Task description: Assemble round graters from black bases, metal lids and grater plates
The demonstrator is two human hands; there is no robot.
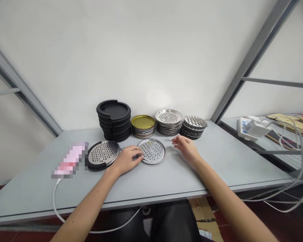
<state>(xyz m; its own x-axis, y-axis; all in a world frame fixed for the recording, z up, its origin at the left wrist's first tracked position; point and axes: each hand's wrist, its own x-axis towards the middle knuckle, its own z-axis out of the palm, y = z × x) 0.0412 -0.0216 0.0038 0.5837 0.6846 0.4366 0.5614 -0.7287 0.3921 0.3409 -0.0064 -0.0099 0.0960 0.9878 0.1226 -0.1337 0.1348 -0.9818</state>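
A round metal grater plate (154, 153) with a raised rim lies flat on the grey table in front of me. My left hand (130, 159) rests at its left edge, the curled fingers and thumb gripping the rim. My right hand (185, 148) is to the right of the plate, its thumb and fingers pinched around the end of a small wire loop (168, 140) that points left. Left of my left hand is a perforated metal disc (103, 152) in a black round holder (98, 166); a small metal piece pokes out beside it, partly hidden by that hand.
Along the wall stand stacks of black round holders (113, 111), gold-topped lids (143, 122), rimmed grater plates (168, 117) and rough grating discs (195, 121). A blurred pink phone-like object (72, 159) with a white cable lies left. A power strip (248, 129) and cables are right.
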